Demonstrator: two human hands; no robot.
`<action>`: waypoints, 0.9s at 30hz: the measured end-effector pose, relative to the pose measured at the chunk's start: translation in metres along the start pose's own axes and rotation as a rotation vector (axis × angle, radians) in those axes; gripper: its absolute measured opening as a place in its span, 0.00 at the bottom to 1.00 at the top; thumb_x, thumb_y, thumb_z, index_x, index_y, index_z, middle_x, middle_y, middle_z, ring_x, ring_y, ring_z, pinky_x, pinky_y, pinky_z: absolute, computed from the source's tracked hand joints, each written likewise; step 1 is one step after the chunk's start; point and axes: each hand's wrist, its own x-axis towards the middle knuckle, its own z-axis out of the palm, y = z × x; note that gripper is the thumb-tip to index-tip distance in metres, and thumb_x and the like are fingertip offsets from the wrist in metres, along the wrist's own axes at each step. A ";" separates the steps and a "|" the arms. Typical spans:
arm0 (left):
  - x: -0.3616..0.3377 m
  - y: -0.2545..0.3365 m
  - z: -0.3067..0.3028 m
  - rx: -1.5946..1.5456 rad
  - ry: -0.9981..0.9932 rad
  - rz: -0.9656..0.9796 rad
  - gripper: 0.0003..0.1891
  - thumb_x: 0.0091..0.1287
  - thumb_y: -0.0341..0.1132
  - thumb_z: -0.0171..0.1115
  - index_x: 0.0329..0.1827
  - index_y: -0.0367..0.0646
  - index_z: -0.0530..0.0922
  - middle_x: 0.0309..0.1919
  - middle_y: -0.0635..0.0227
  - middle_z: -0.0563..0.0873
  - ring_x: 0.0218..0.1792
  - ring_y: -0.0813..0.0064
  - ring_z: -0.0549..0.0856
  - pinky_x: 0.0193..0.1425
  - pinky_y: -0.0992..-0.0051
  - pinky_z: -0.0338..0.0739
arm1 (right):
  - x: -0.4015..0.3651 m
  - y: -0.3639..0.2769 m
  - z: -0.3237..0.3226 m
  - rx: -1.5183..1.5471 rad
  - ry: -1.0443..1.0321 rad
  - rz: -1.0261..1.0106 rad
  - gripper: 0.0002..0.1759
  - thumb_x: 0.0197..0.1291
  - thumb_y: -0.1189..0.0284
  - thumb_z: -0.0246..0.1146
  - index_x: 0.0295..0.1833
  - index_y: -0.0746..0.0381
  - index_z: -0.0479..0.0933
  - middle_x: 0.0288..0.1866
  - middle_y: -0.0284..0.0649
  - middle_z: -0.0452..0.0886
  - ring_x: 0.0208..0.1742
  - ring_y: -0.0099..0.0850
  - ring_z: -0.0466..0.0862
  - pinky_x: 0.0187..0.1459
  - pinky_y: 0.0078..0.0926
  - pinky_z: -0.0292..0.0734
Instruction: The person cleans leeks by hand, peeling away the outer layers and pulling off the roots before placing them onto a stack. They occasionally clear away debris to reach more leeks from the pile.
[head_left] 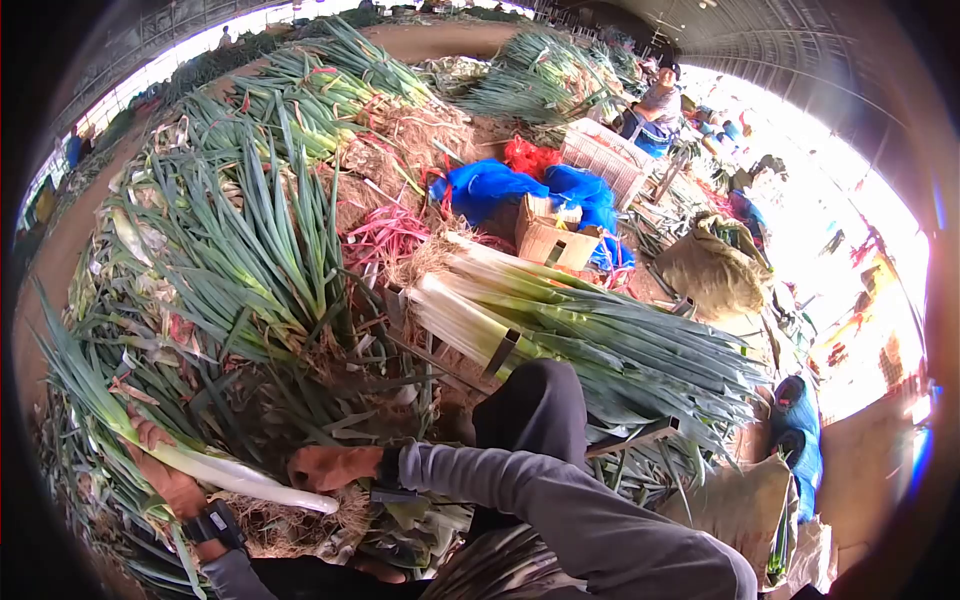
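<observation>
A leek with a white stem and green leaves lies slanting at the lower left, its white end pointing right. My left hand is wrapped round the leek where the stem turns green. Close to the white end is my right hand, with its fingers curled; whether anything is between them is hidden. Below the white end, a tangle of roots shows. In front of my knee, a bundle of cleaned leeks rests on a metal frame.
Heaps of untrimmed leeks spread over the left and back. Beyond the bundle are pink ties, blue netting, a cardboard box and a plastic crate. A person sits at the back; a sack stands at right.
</observation>
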 end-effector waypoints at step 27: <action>-0.001 -0.051 0.075 0.476 0.310 0.386 0.28 0.73 0.57 0.64 0.59 0.41 0.72 0.38 0.65 0.81 0.31 0.79 0.76 0.33 0.80 0.74 | -0.034 -0.149 -0.160 -0.168 0.716 0.135 0.16 0.75 0.63 0.62 0.60 0.61 0.83 0.43 0.31 0.85 0.32 0.18 0.80 0.30 0.20 0.76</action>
